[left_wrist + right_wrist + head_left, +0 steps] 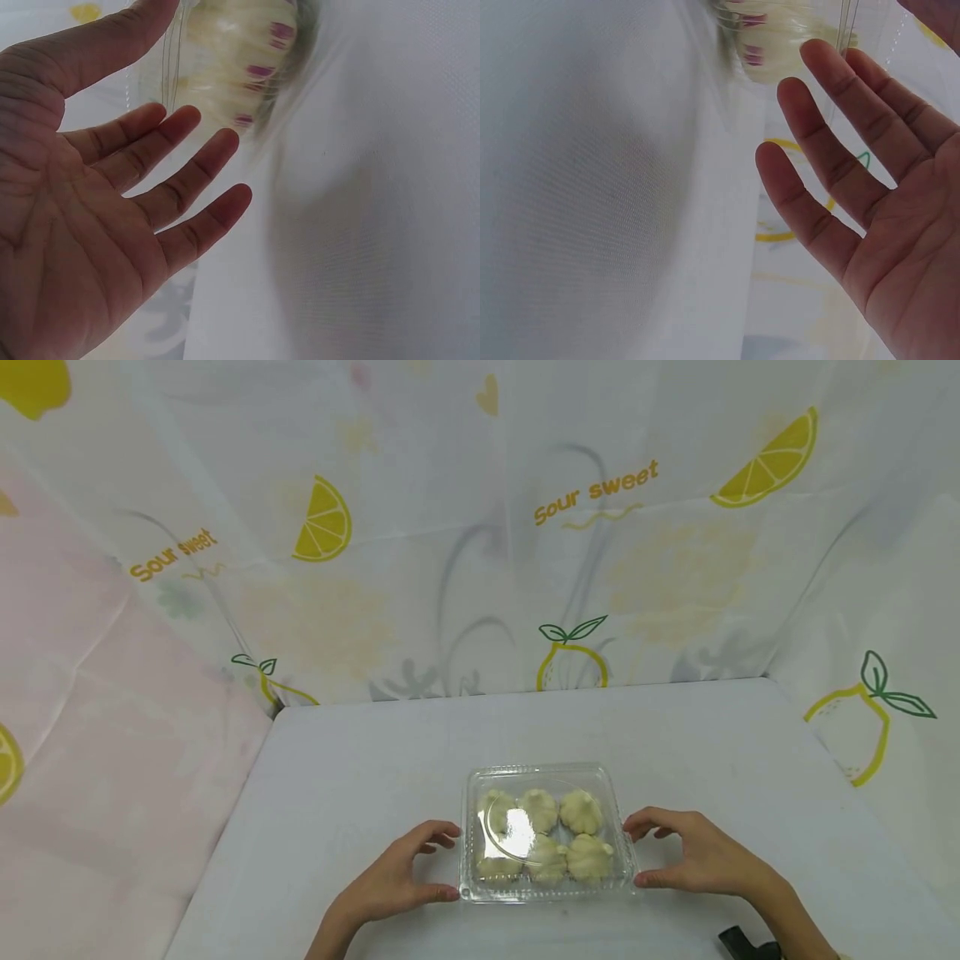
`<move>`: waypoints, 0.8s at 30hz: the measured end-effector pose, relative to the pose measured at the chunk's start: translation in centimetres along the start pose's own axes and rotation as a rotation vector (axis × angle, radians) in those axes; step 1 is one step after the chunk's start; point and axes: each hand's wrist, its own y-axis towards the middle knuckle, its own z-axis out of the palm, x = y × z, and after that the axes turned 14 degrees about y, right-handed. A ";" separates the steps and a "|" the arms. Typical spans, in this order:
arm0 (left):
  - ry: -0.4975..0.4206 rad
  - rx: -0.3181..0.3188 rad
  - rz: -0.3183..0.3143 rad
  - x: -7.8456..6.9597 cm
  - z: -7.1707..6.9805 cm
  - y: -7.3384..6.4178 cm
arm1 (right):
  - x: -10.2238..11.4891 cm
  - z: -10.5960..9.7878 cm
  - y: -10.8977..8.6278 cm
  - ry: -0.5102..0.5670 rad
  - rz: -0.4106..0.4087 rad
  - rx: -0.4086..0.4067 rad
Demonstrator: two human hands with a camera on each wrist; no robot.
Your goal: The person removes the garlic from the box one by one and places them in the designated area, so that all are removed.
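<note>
A clear plastic clamshell box [543, 893] stands with its lid down. Inside, in two rows, are several pale, ridged pieces that look like garlic bulbs [581, 812]. The wrist views show purple marks low on these bulbs [240, 45]. My left hand [397, 877] is at the box's left side, fingers spread and slightly bent, thumb tip near the front corner. Opposite it, my right hand [705, 856] has its fingertips right at the right side, thumb by the front right corner. Neither hand curls round the box.
A white table [360, 760] lies under the box. Behind it and at both sides hang cloths [450, 527] printed with lemons and words. A black object [750, 945] shows at the front edge, by the right forearm.
</note>
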 end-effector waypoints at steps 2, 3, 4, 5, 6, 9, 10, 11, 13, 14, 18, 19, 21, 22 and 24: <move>-0.021 0.021 -0.008 0.0 0.0 0.0 | 0.0 0.0 0.0 -0.005 0.009 -0.001; -0.030 0.031 -0.015 -0.1 0.0 -0.1 | 0.1 0.1 0.0 -0.008 0.014 -0.003; -0.036 0.039 -0.020 -0.1 0.0 -0.1 | 0.1 0.1 0.0 -0.011 0.017 -0.005; -0.044 0.045 -0.024 -0.1 0.1 -0.1 | 0.1 0.1 0.0 -0.014 0.022 -0.007; -0.051 0.050 -0.027 -0.1 0.1 -0.1 | 0.0 0.1 0.0 -0.019 0.025 -0.008; -0.074 0.060 -0.039 -0.1 0.2 -0.1 | -0.1 0.2 0.0 -0.026 0.030 -0.009; -0.084 0.061 -0.040 -0.1 0.3 -0.1 | -0.2 0.2 0.0 -0.027 0.032 -0.011; -0.096 0.064 -0.040 -0.1 0.3 -0.1 | -0.2 0.2 0.0 -0.026 0.033 -0.012; -0.126 0.069 -0.038 0.0 0.4 -0.1 | -0.2 0.3 0.0 -0.025 0.025 -0.013; -0.147 0.073 -0.034 0.0 0.5 -0.1 | -0.3 0.3 0.0 -0.020 0.022 -0.014; -0.249 0.093 -0.019 0.2 0.7 0.1 | -0.2 0.3 -0.1 -0.006 0.005 -0.013; -0.279 0.100 -0.018 0.2 0.7 0.1 | -0.1 0.2 -0.1 -0.003 0.002 -0.012; -0.342 0.119 -0.024 0.3 0.8 0.2 | 0.0 0.2 0.0 -0.002 -0.004 -0.011; -0.371 0.129 -0.029 0.3 0.9 0.2 | 0.0 0.2 0.0 -0.002 -0.006 -0.010; -0.430 0.148 -0.041 0.4 1.0 0.2 | 0.0 0.1 0.0 -0.003 -0.008 -0.007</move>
